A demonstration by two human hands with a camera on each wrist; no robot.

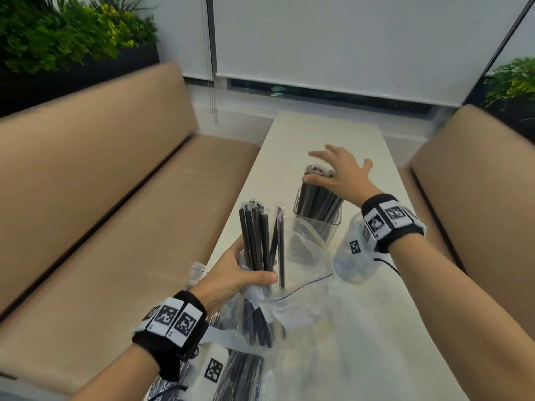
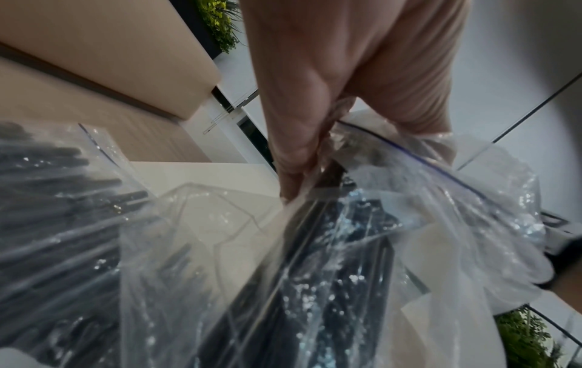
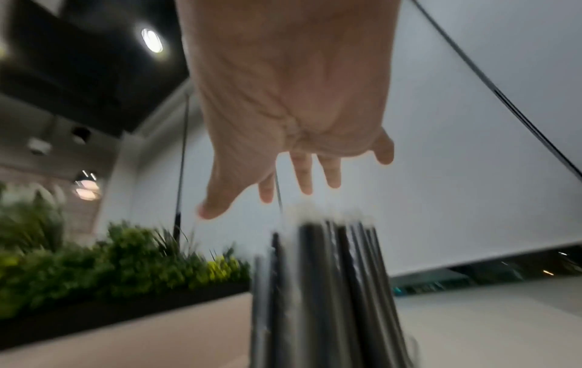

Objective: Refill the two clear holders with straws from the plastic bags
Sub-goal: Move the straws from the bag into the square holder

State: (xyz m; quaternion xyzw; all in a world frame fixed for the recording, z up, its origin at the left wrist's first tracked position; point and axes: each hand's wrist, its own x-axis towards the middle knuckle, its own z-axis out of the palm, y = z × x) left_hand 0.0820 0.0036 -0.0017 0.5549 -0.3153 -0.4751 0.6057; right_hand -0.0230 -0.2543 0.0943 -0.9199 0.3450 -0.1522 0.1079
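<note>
My left hand (image 1: 254, 274) grips a bundle of black straws (image 1: 256, 235) together with the mouth of a clear zip bag (image 1: 307, 287); the straws stand upright out of the bag. In the left wrist view the fingers (image 2: 299, 154) pinch the bag (image 2: 409, 199) and the dark straws (image 2: 330, 249) inside it. Farther along the table stands a clear holder (image 1: 317, 218) packed with black straws. Over their tops my right hand (image 1: 338, 169) is spread, fingers straight. Seen from the right wrist, the right hand (image 3: 283, 189) hovers just above the straw tops (image 3: 327, 274); I cannot tell whether it touches them.
The narrow white table (image 1: 370, 328) runs between two tan benches, left (image 1: 101, 227) and right (image 1: 477, 183). More bagged straws (image 1: 240, 374) lie at the table's near left edge, under my left wrist. Planters sit behind both benches.
</note>
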